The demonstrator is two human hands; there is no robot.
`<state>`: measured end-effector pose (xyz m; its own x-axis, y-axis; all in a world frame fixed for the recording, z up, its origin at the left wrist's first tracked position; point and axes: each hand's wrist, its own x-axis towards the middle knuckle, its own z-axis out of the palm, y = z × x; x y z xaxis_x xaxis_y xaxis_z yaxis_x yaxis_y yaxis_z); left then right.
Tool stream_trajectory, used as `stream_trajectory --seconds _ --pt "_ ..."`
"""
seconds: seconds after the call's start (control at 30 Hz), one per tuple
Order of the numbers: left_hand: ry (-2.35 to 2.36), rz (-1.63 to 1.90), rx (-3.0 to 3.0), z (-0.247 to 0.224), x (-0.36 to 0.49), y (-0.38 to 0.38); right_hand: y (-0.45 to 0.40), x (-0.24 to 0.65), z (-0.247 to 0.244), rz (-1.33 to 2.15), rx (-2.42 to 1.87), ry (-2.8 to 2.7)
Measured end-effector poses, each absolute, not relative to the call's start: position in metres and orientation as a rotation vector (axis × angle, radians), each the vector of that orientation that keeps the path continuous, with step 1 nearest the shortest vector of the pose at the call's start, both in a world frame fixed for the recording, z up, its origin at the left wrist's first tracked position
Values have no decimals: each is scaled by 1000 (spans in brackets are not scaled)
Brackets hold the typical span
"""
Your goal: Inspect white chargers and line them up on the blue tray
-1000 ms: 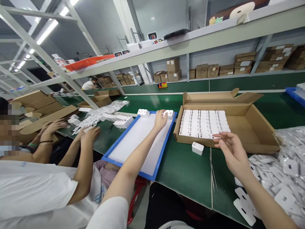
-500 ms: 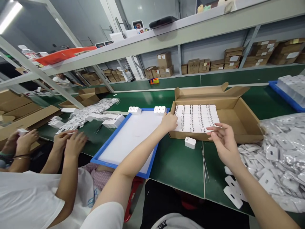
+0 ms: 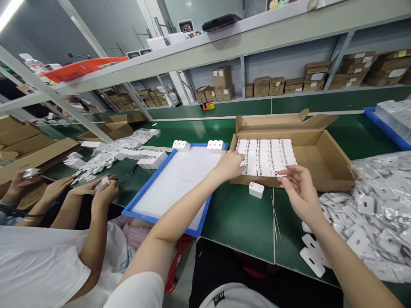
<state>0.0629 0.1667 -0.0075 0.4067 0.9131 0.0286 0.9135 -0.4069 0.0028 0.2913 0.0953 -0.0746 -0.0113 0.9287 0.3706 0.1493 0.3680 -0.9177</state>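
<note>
Rows of white parts with small metal pieces (image 3: 265,156) fill the left side of an open cardboard box (image 3: 321,160). My left hand (image 3: 231,165) reaches over the box's left edge, its fingertips at the leftmost parts; whether they grip one is hidden. At the front right of the rows is my right hand (image 3: 300,188), fingers apart and curved, with nothing held. A single white housing (image 3: 256,190) stands on the green table (image 3: 237,226) in front of the box. Tweezers (image 3: 275,218) lie to its right.
A blue-rimmed white tray (image 3: 180,179) lies left of the box, with white housings (image 3: 215,146) at its far edge. Bagged white plates (image 3: 379,214) are heaped at the right. Two people's hands (image 3: 104,190) work at the left.
My left hand has moved slightly right, further over the parts in the box. My right hand is nearly unmoved. At the left, the neighbouring person's hands have shifted and now show a white part.
</note>
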Motion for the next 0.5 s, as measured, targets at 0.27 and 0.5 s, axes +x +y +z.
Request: stream_trajectory --seconds 0.27,0.5 --pt "-1226 -159 -3081 -55 88 117 97 293 -75 841 -1084 -1481" --pt "-1566 -902 -3461 -67 74 128 98 296 -73 976 -972 -1534"
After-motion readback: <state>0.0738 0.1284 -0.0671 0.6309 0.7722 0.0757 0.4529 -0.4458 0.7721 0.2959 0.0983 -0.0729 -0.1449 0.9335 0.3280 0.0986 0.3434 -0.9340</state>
